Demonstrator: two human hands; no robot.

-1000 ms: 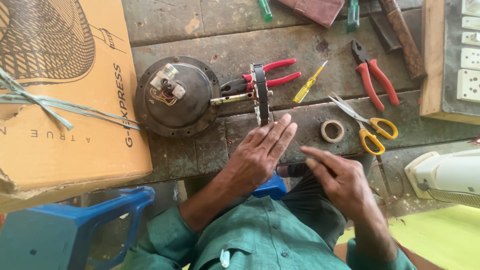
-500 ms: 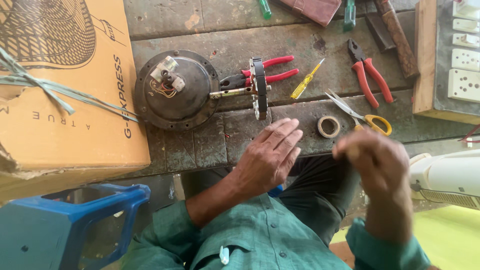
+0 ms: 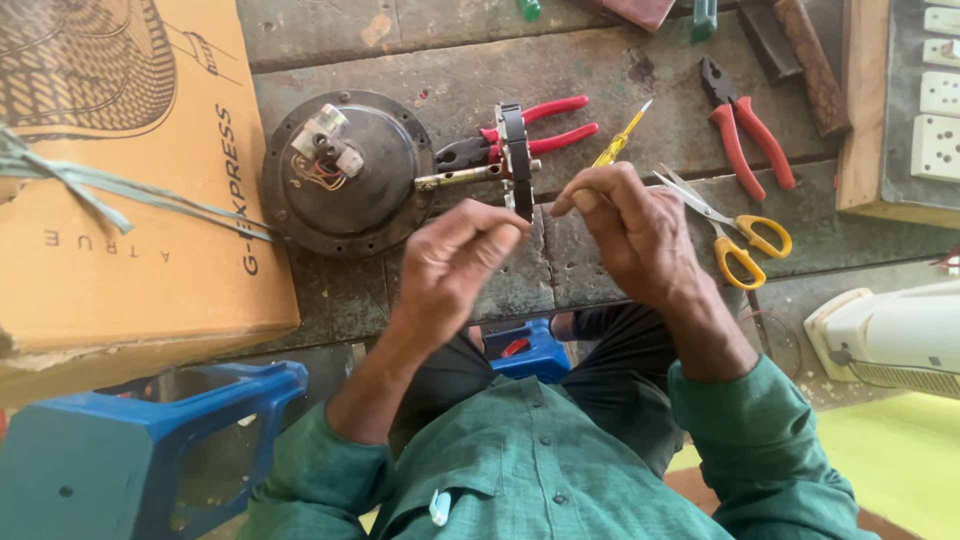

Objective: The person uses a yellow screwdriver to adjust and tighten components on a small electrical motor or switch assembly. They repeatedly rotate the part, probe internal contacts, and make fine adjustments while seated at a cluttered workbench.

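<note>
A round, dark, dusty fan motor (image 3: 345, 175) lies flat at the bench's middle left. Its metal shaft (image 3: 470, 176) points right, carrying a black disc (image 3: 516, 160) standing on edge, just beyond the fingertips.

A big cardboard box (image 3: 120, 190) fills the upper left of the frame. It is flat and wide, and its colour is orange-brown. Black letters run along its right side, and a black drawing of a round wire cage sits in its top corner. A pale green strap (image 3: 110, 190) crosses over it. The box lies on the worktop (image 3: 600, 80).
</note>
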